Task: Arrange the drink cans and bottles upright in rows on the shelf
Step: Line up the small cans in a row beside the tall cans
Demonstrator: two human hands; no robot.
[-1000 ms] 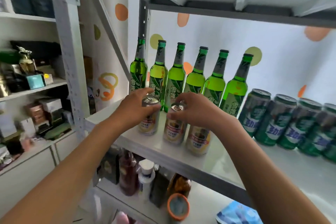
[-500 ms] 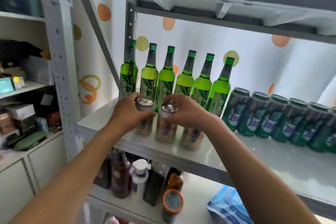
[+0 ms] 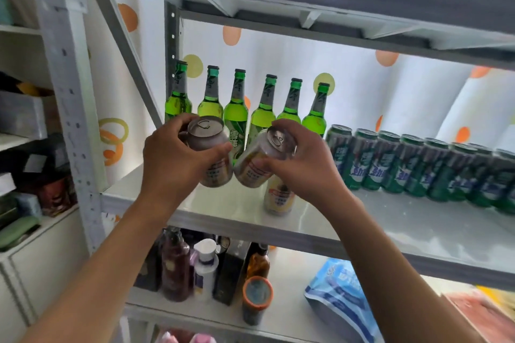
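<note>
Your left hand [image 3: 170, 160] has its fingers wrapped around a yellow can [image 3: 210, 152], and your right hand [image 3: 302, 164] grips a second yellow can [image 3: 260, 160] the same way. Both cans are lifted off the shelf [image 3: 223, 206] and held in front of the bottles. The left one leans toward you with its silver top and pull tab showing; the right one tilts to the left, so the two bottoms sit just beside each other, and you cannot tell whether they touch. A third yellow can [image 3: 278, 198] stands upright on the shelf just below your right hand, near the front edge.

Behind your hands, six green glass bottles [image 3: 238, 108] stand upright in a row along the back of the shelf, starting at the left rear post. To their right a row of green cans [image 3: 387, 161] runs on toward the right edge of the view, each upright and close against its neighbour.

On the shelf below you can see a dark red bottle [image 3: 175, 264], a white bottle with a white cap [image 3: 206, 264], a brown glass bottle [image 3: 259, 262], a round container with an orange rim [image 3: 256, 291] and a blue and white plastic pack [image 3: 342, 301]. Off to the left, another white shelving unit [image 3: 19, 142] holds blurred boxes and small items.
</note>
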